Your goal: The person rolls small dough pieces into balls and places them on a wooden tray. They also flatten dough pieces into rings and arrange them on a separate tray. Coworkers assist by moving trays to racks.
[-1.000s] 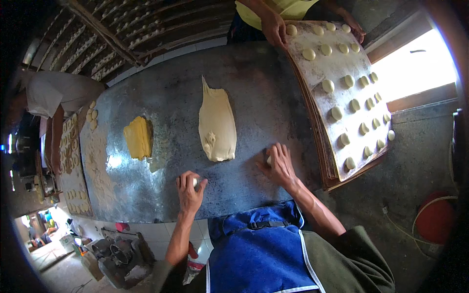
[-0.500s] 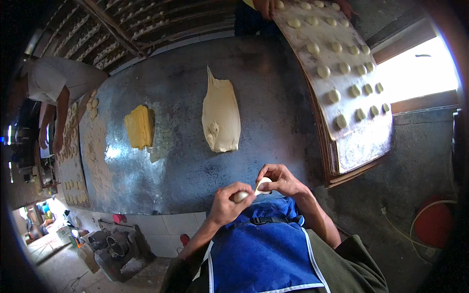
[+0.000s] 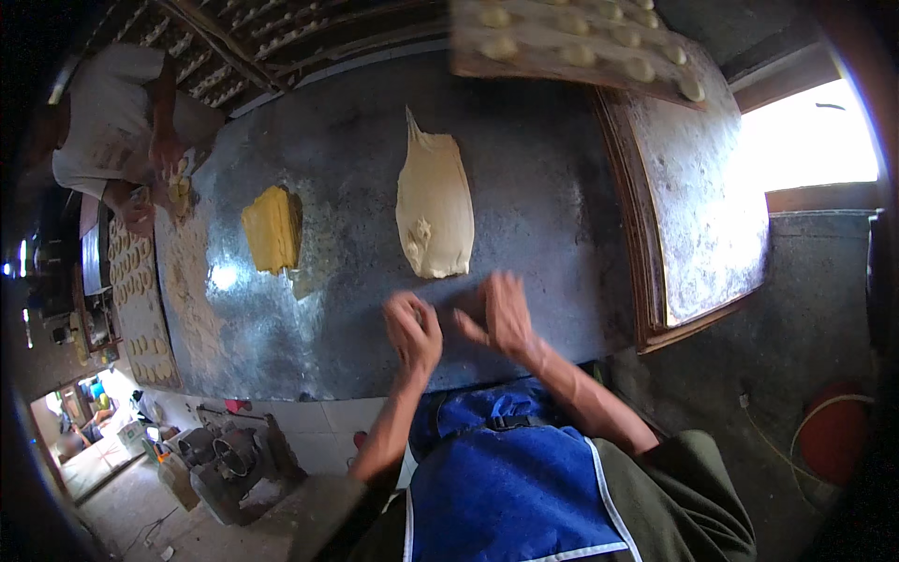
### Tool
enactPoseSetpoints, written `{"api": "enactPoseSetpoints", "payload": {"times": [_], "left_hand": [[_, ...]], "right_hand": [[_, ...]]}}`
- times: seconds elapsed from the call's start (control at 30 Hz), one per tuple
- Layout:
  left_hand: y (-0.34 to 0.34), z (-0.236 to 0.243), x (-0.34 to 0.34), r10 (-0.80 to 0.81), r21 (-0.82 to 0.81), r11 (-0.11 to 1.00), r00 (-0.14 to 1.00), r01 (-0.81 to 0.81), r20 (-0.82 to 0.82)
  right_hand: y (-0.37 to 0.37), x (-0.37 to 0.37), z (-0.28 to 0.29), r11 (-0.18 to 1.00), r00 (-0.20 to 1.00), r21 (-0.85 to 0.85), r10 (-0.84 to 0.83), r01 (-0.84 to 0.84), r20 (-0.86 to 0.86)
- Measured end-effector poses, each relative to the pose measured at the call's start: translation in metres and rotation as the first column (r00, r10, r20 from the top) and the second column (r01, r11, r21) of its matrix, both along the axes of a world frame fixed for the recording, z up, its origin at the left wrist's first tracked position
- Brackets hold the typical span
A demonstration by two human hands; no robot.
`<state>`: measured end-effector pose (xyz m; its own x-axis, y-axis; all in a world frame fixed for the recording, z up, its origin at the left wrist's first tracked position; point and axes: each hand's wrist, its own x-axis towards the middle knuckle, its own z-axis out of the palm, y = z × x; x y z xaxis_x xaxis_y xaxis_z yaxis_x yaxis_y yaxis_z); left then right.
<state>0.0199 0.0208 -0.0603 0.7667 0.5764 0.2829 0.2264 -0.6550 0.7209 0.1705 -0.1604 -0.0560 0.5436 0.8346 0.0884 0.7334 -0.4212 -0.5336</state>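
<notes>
Dough (image 3: 438, 201) lies just past my curled left hand (image 3: 414, 330) and blurry, thumb-out right hand (image 3: 506, 317); can't tell if either's gripping anything tbh.

Bare hands (image 3: 413, 330) over a dark table (image 3: 351, 159), pale dough (image 3: 437, 201) beyond (one end pointed), yellow slab (image 3: 272, 229) leftward

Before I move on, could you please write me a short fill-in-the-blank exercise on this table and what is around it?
1. The apron is mostly ____ with a white edge.
2. On the table, the yellow pile lies to the ____ of the pale dough.
3. The apron wearer's hand nearer the stacked boards is the ____ one.
4. The narrow tip of the pale dough points ____ the apron.

Missing words: blue; left; right; away from.
</notes>
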Motion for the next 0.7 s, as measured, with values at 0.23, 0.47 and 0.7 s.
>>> {"api": "enactPoseSetpoints", "payload": {"times": [0.23, 0.47, 0.7], "left_hand": [[0.023, -0.009, -0.017, 0.129, 0.008, 0.992, 0.989, -0.129, -0.071], [0.021, -0.009, -0.019, -0.218, 0.25, 0.948, 0.975, 0.199, 0.053], [0.028, -0.008, -0.019, -0.005, 0.09, 0.996, 0.999, 0.009, -0.047]], "right_hand": [[-0.027, 0.028, -0.017, 1.0, 0.99, 0.005, -0.013, 0.012, 0.139], [-0.032, 0.022, -0.008, 0.997, 0.94, -0.067, 0.024, -0.049, -0.34], [-0.033, 0.028, -0.024, 0.998, 0.989, 0.055, 0.003, 0.006, -0.147]]}}
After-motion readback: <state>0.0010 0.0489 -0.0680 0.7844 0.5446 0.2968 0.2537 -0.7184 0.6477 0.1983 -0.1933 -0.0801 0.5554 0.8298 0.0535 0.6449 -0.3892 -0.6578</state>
